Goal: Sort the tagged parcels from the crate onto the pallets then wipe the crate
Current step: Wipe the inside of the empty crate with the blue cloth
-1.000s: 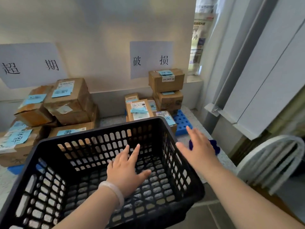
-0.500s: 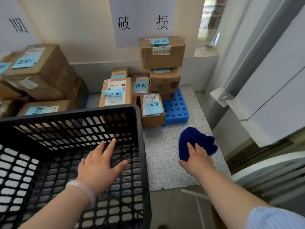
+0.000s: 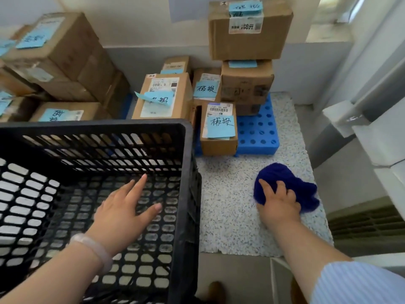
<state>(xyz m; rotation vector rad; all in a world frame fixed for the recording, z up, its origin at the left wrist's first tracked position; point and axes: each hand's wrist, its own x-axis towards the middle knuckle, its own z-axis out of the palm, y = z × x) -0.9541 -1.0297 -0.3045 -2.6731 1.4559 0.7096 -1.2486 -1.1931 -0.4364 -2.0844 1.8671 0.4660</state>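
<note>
The crate [image 3: 188,150] shows no parcels inside, so I judge sorting done and wiping in hand. My left hand [image 3: 122,216] is inside it by the right wall, fingers spread wide, holding nothing. Tagged parcels [image 3: 219,128] stand on the blue pallet [image 3: 258,132]. My right hand [image 3: 278,207] grips the cloth [image 3: 285,183] on the floor [image 3: 230,216], just right of the crate. Next: lift the cloth over the right rim.

Left hand [image 3: 122,213] flat, fingers spread, inside black crate [image 3: 186,172] (mesh floor shows beneath it). Right hand [image 3: 278,205] at 3 o'clock of crate, fingers curled into blue cloth [image 3: 289,183] on speckled floor [image 3: 228,211]. Tagged parcels [image 3: 219,128] stacked at 12 o'clock, some on blue pallet [image 3: 258,132].
</note>
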